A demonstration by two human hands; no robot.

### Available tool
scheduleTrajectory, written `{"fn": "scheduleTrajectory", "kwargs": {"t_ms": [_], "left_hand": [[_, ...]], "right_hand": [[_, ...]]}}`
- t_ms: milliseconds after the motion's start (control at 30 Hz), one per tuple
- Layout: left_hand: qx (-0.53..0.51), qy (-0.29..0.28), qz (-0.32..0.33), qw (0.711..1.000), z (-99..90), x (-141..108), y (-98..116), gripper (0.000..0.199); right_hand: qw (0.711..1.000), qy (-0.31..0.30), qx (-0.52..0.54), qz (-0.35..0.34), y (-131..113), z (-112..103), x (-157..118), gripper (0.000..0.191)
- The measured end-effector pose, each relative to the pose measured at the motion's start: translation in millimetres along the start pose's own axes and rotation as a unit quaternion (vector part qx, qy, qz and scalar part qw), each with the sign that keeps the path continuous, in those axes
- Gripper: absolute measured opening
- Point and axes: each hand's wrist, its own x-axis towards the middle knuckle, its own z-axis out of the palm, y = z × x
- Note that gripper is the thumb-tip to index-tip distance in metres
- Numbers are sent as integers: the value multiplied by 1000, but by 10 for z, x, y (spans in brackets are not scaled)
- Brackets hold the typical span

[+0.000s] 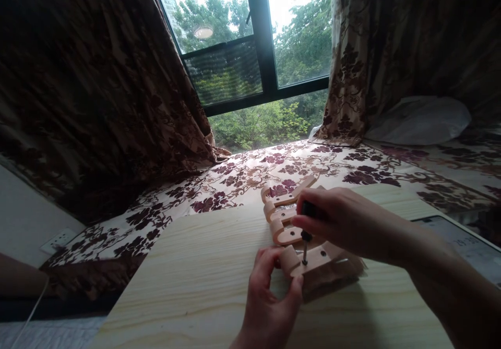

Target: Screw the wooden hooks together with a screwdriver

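In my right hand (pixel 332 218) is a screwdriver (pixel 306 234) with a black handle, held upright. Its metal tip meets a dark screw in the nearest wooden piece (pixel 313 260), which has a rounded block at its left end. My left hand (pixel 270 291) pinches that left end between thumb and fingers. Behind it lie several similar wooden pieces (pixel 287 234) with dark screws, lined up in a row. Beneath them is what looks like a clear plastic bag (pixel 352 271), partly covered by my right hand.
All of this rests on a pale wooden board (pixel 188 265). A phone or tablet (pixel 462 244) lies at the right, partly behind my right forearm. Flowered fabric (pixel 250 177) spreads beyond the board to the window (pixel 270 51). A white bag (pixel 422 119) sits at the far right.
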Motion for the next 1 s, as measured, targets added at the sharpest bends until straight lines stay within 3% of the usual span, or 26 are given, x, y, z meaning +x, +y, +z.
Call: {"fn": "scheduleTrajectory", "kwargs": {"t_ms": [167, 267, 467, 667, 833, 1000], "left_hand": [[-2, 3, 5, 1000, 10, 4, 4, 20], [-2, 1, 0, 1000, 15, 0, -1, 20], [-3, 2, -14, 1000, 13, -8, -20, 19], [-11, 5, -15, 1000, 21, 6, -21, 18], [-14, 9, -18, 1000, 34, 13, -10, 21], [-14, 15, -15, 1000, 34, 9, -9, 23]], "right_hand": [[997, -29, 45, -50, -81, -104, -33, 14], [996, -51, -5, -67, -99, -150, 17, 24], [985, -69, -148, -58, -147, -138, 164, 26], [979, -90, -120, -135, -211, -135, 121, 15], [978, -38, -187, -86, -137, -65, 103, 25], [977, -56, -183, -93, -168, -122, 86, 22]]}}
